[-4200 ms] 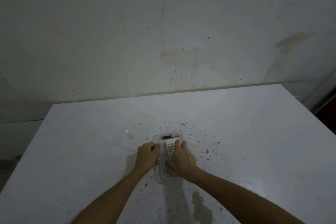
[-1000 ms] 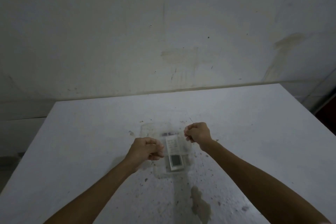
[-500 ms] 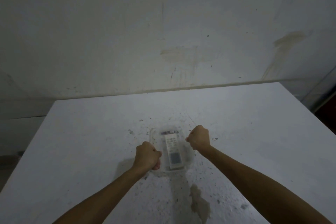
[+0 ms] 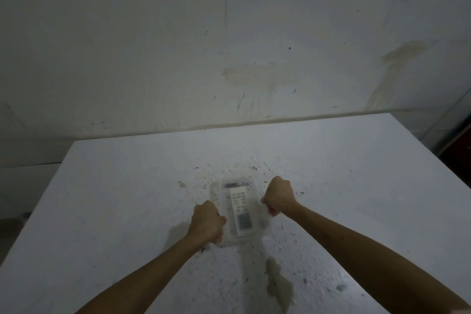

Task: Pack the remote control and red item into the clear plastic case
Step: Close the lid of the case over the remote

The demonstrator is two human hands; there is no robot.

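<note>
While we look down over both forearms, we see the clear plastic case (image 4: 238, 211) lying flat on the white table (image 4: 107, 199), roughly in the middle of the tabletop and with its long side running away from us. Inside it lies the remote control (image 4: 241, 209), pale, face up, with rows of dark buttons on its far half and a grey display on its near half. Just beyond the remote's far end, also within the case, we make out the red item (image 4: 235, 184), a short dark-red bar lying crosswise; it is too blurred for us to say more about it. Our left hand (image 4: 207, 222) is curled into a fist at the case's near left edge, knuckles touching the plastic. Our right hand (image 4: 279, 196) is likewise clenched at the case's right edge, a little farther from us than the left. We cannot tell whether either fist pinches the rim or merely presses on it. Dark specks are scattered over the table around the case, and a brownish stain (image 4: 279, 285) marks the surface nearer to us. A grey, marked wall (image 4: 229, 33) rises behind the table's far edge.
</note>
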